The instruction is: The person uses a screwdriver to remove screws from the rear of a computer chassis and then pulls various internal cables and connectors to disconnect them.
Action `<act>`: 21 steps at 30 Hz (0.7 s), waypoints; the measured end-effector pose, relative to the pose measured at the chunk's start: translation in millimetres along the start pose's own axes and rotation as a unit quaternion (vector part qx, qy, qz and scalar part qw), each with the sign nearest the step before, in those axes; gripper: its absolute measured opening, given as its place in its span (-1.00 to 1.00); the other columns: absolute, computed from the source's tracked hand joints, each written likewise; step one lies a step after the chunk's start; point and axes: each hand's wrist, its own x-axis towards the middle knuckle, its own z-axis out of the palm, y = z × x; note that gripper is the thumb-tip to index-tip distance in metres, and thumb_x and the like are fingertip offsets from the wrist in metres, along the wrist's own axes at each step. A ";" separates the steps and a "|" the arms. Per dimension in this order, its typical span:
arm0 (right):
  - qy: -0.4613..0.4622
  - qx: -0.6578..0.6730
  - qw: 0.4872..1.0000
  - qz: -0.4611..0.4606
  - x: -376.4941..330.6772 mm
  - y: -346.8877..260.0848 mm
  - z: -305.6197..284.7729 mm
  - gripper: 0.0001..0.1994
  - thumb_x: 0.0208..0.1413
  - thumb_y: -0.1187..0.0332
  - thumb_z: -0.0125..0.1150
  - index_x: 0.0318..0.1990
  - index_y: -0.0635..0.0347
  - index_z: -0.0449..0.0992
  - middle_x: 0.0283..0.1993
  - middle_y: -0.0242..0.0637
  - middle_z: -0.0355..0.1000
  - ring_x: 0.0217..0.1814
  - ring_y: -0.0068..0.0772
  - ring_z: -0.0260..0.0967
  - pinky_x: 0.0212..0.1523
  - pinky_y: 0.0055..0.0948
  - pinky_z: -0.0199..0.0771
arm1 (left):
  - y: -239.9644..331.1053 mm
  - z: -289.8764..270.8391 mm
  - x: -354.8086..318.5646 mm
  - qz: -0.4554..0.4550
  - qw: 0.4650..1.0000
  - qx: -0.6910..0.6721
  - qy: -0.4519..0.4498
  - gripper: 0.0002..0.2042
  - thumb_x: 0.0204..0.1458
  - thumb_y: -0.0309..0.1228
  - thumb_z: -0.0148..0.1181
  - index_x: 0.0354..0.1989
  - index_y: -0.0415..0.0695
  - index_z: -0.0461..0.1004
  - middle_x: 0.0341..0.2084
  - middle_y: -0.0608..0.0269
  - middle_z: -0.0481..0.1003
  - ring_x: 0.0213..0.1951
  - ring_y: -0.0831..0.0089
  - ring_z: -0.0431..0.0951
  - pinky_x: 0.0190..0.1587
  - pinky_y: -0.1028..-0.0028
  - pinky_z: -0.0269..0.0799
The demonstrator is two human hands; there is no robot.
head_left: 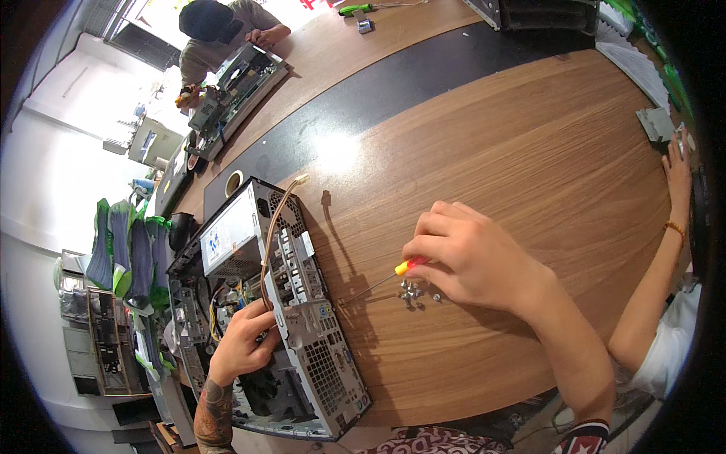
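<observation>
An opened desktop computer case [310,333] stands on the table, its rear panel with ports and vent holes facing right. My left hand [246,340] reaches into it, fingers curled behind the rear panel; what they pinch is hidden. A brown cable [271,234] with a white plug rises from beside these fingers and arches over the rear edge. My right hand [469,257] is closed around a screwdriver [404,268] with a yellow and red handle. Its thin shaft slants left, the tip close to the rear panel. Small loose screws [411,293] lie in a pile under the handle.
Across the table a co-worker [227,34] handles another opened computer [234,87]. At right, another person's arm [658,257] rests along the edge. A tape roll [234,183] sits behind my case. A green-handled screwdriver [355,10] and a dark chassis [541,15] are at the far side.
</observation>
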 end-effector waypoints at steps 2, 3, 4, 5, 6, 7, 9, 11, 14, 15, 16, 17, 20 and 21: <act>-0.021 -0.009 1.000 0.001 -1.2 -0.7 4.2 -0.88 0.07 0.34 0.30 -0.39 0.16 0.54 -0.33 -0.30 0.43 -0.17 -0.27 0.38 -0.06 -0.33 0.40 | 0.5 -0.4 -0.9 -0.019 1.000 0.006 -0.003 -0.64 -0.11 -0.63 0.06 -0.07 -0.24 0.52 -0.17 -0.07 0.49 -0.13 -0.11 0.49 -0.05 0.17 0.42; -0.007 -0.002 1.000 -0.004 -2.0 -0.5 6.5 -0.88 0.07 0.34 0.30 -0.39 0.16 0.54 -0.33 -0.30 0.43 -0.17 -0.27 0.38 -0.06 -0.33 0.40 | 0.4 -0.5 -0.9 -0.025 1.000 0.005 -0.011 -0.64 -0.11 -0.63 0.06 -0.07 -0.24 0.52 -0.17 -0.07 0.49 -0.13 -0.11 0.49 -0.05 0.17 0.42; -0.010 -0.004 1.000 -0.007 -2.9 0.0 8.5 -0.87 0.07 0.33 0.29 -0.40 0.16 0.53 -0.34 -0.30 0.42 -0.17 -0.27 0.37 -0.07 -0.32 0.40 | 0.4 -0.1 -0.8 -0.016 1.000 0.010 -0.005 -0.64 -0.12 -0.63 0.06 -0.07 -0.25 0.52 -0.16 -0.08 0.49 -0.12 -0.12 0.49 -0.04 0.17 0.42; -0.024 -0.010 1.000 -0.005 -3.8 0.9 10.1 -0.86 0.07 0.32 0.29 -0.42 0.17 0.52 -0.35 -0.30 0.42 -0.18 -0.27 0.37 -0.07 -0.32 0.40 | 0.2 0.4 -0.8 -0.007 1.000 0.018 -0.001 -0.63 -0.13 -0.63 0.05 -0.07 -0.25 0.52 -0.15 -0.08 0.49 -0.11 -0.12 0.49 -0.03 0.17 0.42; -0.012 -0.003 1.000 -0.005 -4.6 2.1 10.9 -0.86 0.07 0.32 0.29 -0.42 0.17 0.52 -0.35 -0.30 0.42 -0.18 -0.27 0.37 -0.07 -0.32 0.40 | 0.2 0.0 -0.9 -0.006 1.000 0.024 -0.005 -0.62 -0.14 -0.63 0.05 -0.07 -0.26 0.52 -0.13 -0.09 0.50 -0.10 -0.13 0.49 -0.01 0.18 0.41; -0.013 0.003 1.000 0.000 -4.9 3.7 11.4 -0.86 0.07 0.32 0.30 -0.43 0.17 0.51 -0.36 -0.30 0.41 -0.18 -0.26 0.37 -0.08 -0.31 0.40 | -0.6 0.2 -0.5 -0.010 1.000 0.022 -0.009 -0.62 -0.14 -0.63 0.05 -0.07 -0.26 0.52 -0.13 -0.09 0.50 -0.10 -0.13 0.49 -0.01 0.18 0.41; -0.012 0.009 1.000 0.007 -4.8 5.9 11.9 -0.85 0.07 0.32 0.30 -0.43 0.17 0.50 -0.36 -0.30 0.41 -0.19 -0.26 0.37 -0.08 -0.31 0.40 | -1.6 0.2 0.0 -0.023 1.000 0.008 -0.015 -0.61 -0.17 -0.63 0.04 -0.07 -0.27 0.52 -0.13 -0.10 0.49 -0.10 -0.14 0.48 -0.01 0.18 0.41; -0.012 0.010 1.000 0.000 -4.1 7.2 11.7 -0.86 0.06 0.32 0.30 -0.42 0.17 0.52 -0.37 -0.29 0.41 -0.19 -0.25 0.38 -0.09 -0.30 0.40 | -2.5 -0.2 -0.2 -0.021 1.000 0.008 -0.016 -0.60 -0.19 -0.62 0.03 -0.08 -0.27 0.51 -0.14 -0.10 0.49 -0.10 -0.13 0.48 -0.01 0.19 0.41; -0.010 0.012 1.000 0.005 -3.5 7.5 12.2 -0.86 0.06 0.32 0.30 -0.43 0.17 0.53 -0.37 -0.29 0.41 -0.20 -0.25 0.38 -0.10 -0.30 0.40 | -4.6 -0.7 -1.3 -0.024 0.999 0.010 -0.020 -0.59 -0.21 -0.60 0.03 -0.09 -0.28 0.51 -0.16 -0.10 0.49 -0.11 -0.13 0.49 -0.01 0.19 0.41; 0.003 0.018 1.000 0.001 -3.7 7.7 12.4 -0.86 0.06 0.32 0.30 -0.43 0.17 0.53 -0.37 -0.29 0.41 -0.20 -0.25 0.38 -0.10 -0.30 0.40 | -5.7 -0.8 -1.5 -0.027 0.999 0.010 -0.024 -0.59 -0.23 -0.59 0.03 -0.10 -0.29 0.51 -0.18 -0.10 0.49 -0.12 -0.12 0.49 -0.02 0.19 0.41; 0.000 0.011 1.000 -0.002 -4.1 8.0 12.8 -0.85 0.06 0.32 0.30 -0.44 0.17 0.53 -0.37 -0.29 0.41 -0.20 -0.25 0.38 -0.10 -0.30 0.41 | -6.6 -0.7 -1.8 -0.028 0.999 0.011 -0.026 -0.59 -0.23 -0.59 0.03 -0.10 -0.29 0.51 -0.18 -0.10 0.49 -0.12 -0.12 0.49 -0.02 0.19 0.41; -0.003 0.004 1.000 -0.005 -4.5 8.4 13.3 -0.85 0.05 0.32 0.30 -0.44 0.17 0.54 -0.38 -0.30 0.41 -0.20 -0.25 0.39 -0.10 -0.30 0.41 | -7.6 -0.7 -2.3 -0.028 0.999 0.006 -0.024 -0.59 -0.23 -0.59 0.03 -0.10 -0.30 0.51 -0.19 -0.09 0.49 -0.13 -0.12 0.49 -0.02 0.19 0.41; -0.001 0.012 1.000 -0.004 -5.7 10.2 14.8 -0.85 0.06 0.32 0.29 -0.45 0.18 0.54 -0.37 -0.29 0.42 -0.19 -0.25 0.39 -0.10 -0.30 0.41 | -11.0 -0.3 -2.8 -0.026 0.999 0.004 -0.023 -0.60 -0.24 -0.58 0.04 -0.12 -0.31 0.51 -0.19 -0.09 0.49 -0.14 -0.12 0.50 -0.03 0.19 0.42; -0.001 0.014 1.000 -0.003 -5.9 10.5 15.3 -0.85 0.06 0.32 0.29 -0.45 0.18 0.54 -0.37 -0.29 0.42 -0.19 -0.25 0.39 -0.10 -0.30 0.41 | -11.9 0.0 -3.4 -0.022 0.999 0.006 -0.023 -0.61 -0.25 -0.59 0.04 -0.13 -0.32 0.50 -0.18 -0.09 0.49 -0.14 -0.12 0.50 -0.04 0.18 0.42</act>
